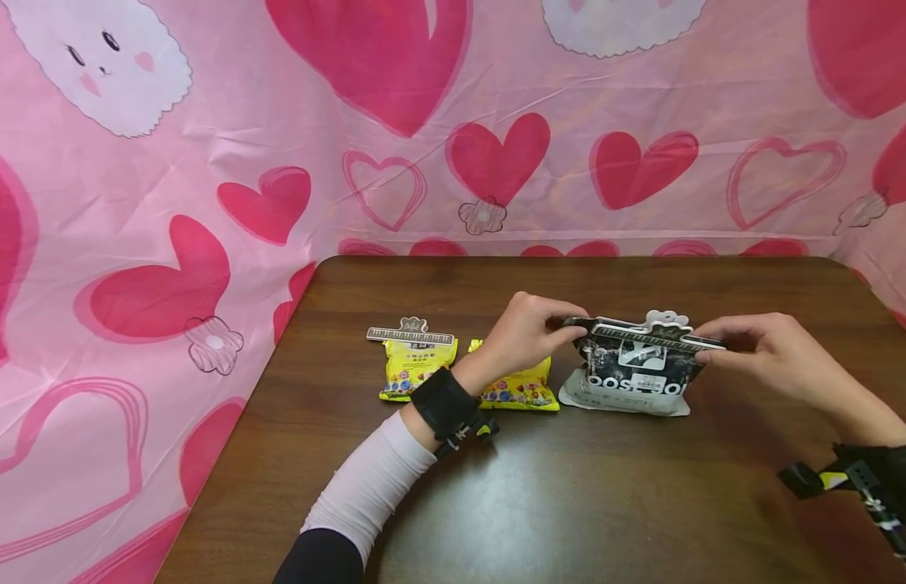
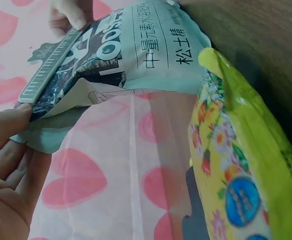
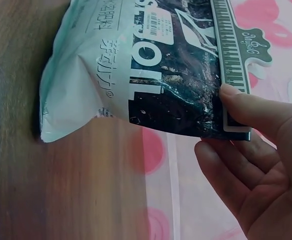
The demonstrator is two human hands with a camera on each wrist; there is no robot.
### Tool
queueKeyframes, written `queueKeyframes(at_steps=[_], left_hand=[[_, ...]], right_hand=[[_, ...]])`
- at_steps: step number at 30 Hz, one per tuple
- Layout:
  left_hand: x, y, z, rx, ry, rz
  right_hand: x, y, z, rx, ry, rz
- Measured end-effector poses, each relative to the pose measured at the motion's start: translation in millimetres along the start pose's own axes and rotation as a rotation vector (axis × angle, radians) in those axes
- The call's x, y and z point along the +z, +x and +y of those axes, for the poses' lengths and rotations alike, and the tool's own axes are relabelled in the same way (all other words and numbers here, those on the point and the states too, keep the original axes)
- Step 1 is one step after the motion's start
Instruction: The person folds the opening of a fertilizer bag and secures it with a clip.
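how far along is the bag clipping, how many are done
One yellow bag at the left already wears a sealing clip. In hand: the left hand and right hand pinch the ends of a clip along the black soil bag. The second yellow bag shows no clip.

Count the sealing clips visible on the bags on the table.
2. One clip tops the far-left yellow bag; the other clip sits on the black-and-white bag, pinched at its ends by the left hand and right hand.

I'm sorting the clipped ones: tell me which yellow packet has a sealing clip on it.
The left yellow packet: a piano-key sealing clip spans its top. The yellow packet behind the left hand shows none.
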State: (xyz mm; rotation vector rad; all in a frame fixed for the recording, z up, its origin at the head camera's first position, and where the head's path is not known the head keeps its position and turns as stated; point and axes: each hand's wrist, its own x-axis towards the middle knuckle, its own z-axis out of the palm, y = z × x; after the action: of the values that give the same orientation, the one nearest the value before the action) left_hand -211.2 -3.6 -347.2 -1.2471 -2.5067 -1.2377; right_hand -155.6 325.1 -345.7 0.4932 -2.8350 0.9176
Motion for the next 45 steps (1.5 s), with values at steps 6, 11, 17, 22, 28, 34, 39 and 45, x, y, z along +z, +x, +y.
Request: queueKeyframes(at_steps=[6,11,17,22,28,34,39,45], left_hand=[[6.7,7.6,4.1,-0.020,0.014,-0.023],[15.5,17.4,4.8,-0.075,0.008,-0.046],[23.3,30.4,6.3,-0.151,-0.029,-0.083],[27.8,37.4,2.0,-0.211,-0.067,-0.082],[33.4,44.2,-8.1,-0.290,-0.104,-0.066],[37.4,50.8,-17.5,-0.356,-0.100,-0.058],[40.3,56.1,-25.1,-0.405,-0.090,-0.067],[43.5,60.3,-32.7,-0.481,-0.097,-0.071]], right_hand=[[-4.6,-0.2,11.6,0.024,0.023,-0.013],[-9.1,2.6,25.7,0.034,0.060,-0.027],[-14.4,5.6,46.8,0.018,0.138,-0.058],[-13.9,8.8,59.4,0.030,0.169,-0.093],[-9.5,14.2,66.2,0.094,0.161,-0.120],[-3.9,20.4,70.3,0.141,0.170,-0.131],[2.0,24.9,73.4,0.183,0.182,-0.144],[8.6,29.3,72.1,0.311,0.313,-0.192]])
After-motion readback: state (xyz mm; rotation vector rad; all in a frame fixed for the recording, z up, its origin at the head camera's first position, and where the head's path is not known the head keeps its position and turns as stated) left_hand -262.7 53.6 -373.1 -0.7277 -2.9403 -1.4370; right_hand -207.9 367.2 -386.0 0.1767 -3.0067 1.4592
